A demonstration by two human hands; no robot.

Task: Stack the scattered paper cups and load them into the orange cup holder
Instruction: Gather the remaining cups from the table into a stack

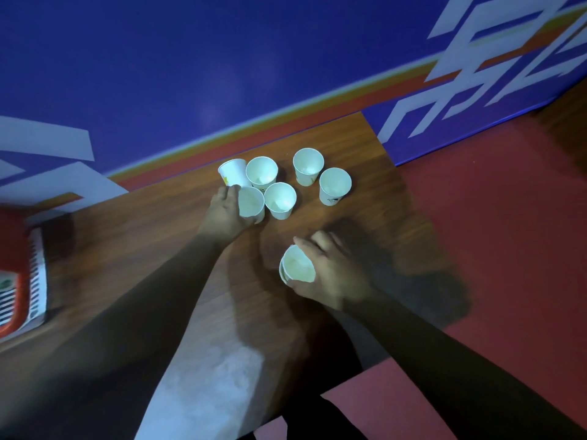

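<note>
1. Head view, hard to see: the holder sits at the left edge of the frame, cut off and blurred. Only an orange body and a white slotted side show. The light is dim and bluish, so the small prints on the cups cannot be read. Both forearms are dark with shadow.
2. The left hand, at the centre of the frame, curls its fingers round the side of one cup and hides that cup's left wall.
3. The right hand, below and right of centre, grips a stack tilted with its mouth toward the camera. Two nested rims show; whether there are more I cannot tell, nor whether the stack touches the bench.
4. Four loose cups stand upright just above the left hand, mouths open, some touching and two set slightly to the right. A tilted cup at the upper left of the group shows its side wall and a yellow mark.
5. All the cups are white paper, round and tapered, with thin rolled rims; some carry a dark print near the base.
6. The bench is smooth brown wood grain with a pale sheen at lower centre. Behind it, across the upper frame, the wall is blue with white angular shapes and an orange-yellow stripe. The floor on the right is red.
</note>
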